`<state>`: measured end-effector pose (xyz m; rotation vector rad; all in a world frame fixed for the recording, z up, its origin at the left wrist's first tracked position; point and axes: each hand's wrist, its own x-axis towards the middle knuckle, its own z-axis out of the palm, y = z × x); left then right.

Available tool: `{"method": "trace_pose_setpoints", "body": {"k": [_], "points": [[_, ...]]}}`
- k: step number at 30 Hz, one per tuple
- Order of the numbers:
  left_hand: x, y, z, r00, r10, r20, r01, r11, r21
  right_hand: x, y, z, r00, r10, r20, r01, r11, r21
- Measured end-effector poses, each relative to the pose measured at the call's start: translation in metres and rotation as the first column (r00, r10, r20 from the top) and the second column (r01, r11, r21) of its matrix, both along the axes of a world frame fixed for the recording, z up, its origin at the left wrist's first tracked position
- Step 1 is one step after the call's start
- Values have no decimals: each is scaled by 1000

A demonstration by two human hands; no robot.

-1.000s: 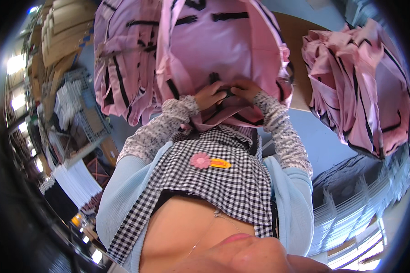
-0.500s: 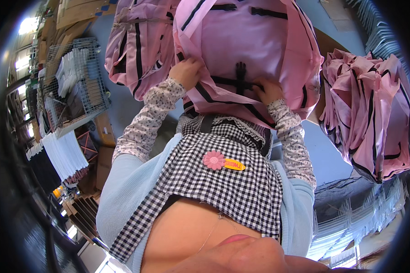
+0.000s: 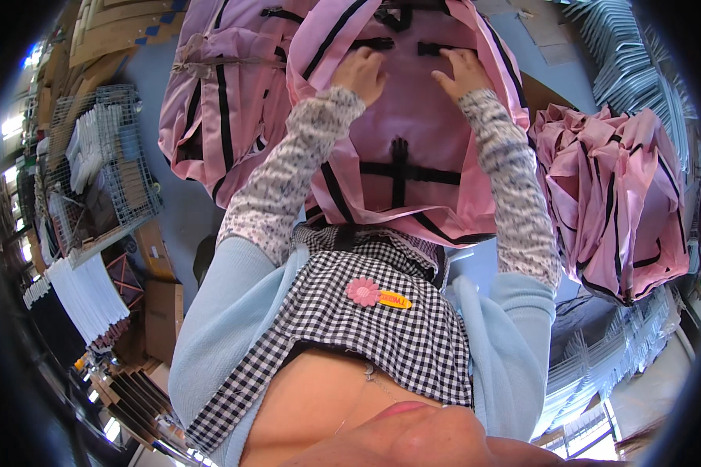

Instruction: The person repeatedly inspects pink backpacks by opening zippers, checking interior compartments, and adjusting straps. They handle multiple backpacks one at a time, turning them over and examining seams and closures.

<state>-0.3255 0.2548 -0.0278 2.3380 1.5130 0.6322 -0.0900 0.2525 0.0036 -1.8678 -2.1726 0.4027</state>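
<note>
A large pink fabric bag [image 3: 420,109] with black trim lies opened in front of me, its inside facing up. My left hand [image 3: 360,75] reaches over its far left part, fingers extended beside a black buckle strap [image 3: 374,43]. Thumb and fingers are apart on my right hand [image 3: 465,74], whose fingertips are at the far right strap [image 3: 433,48]. I cannot tell whether either hand touches its strap. Nearer to me, a black cross strap [image 3: 399,171] lies over the bag's inside.
Another pink bag [image 3: 234,86] sits against the left side. A pile of folded pink bags [image 3: 611,198] stands at the right. White hangers [image 3: 639,70] line the far right. On the left are a wire cage [image 3: 128,156] and cardboard boxes [image 3: 163,311].
Both hands have left the near cross strap and moved away from me to the bag's far straps. The near cross strap now shows uncovered.
</note>
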Motion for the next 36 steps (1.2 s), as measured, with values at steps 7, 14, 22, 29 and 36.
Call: {"method": "trace_pose_setpoints", "body": {"k": [7, 14, 22, 29, 36], "points": [[-14, 69, -50, 984, -67, -163, 93, 983, 159, 8, 47, -84, 956, -138, 259, 51, 948, 315], [-16, 95, -59, 981, -172, -87, 177, 983, 56, 4, 59, -64, 992, -101, 69, 107, 991, -82], [-20, 115, -63, 843, -185, 505, 471, 708, -527, 18, 76, -90, 902, -110, -417, -28, 950, -311], [-16, 118, -53, 791, -154, 592, 565, 555, -611, 10, 74, -64, 861, -178, -476, -63, 893, -447], [-7, 107, -32, 808, -164, 565, 494, 712, -499, 19, 70, -75, 763, -288, -578, 6, 898, -439]]}}
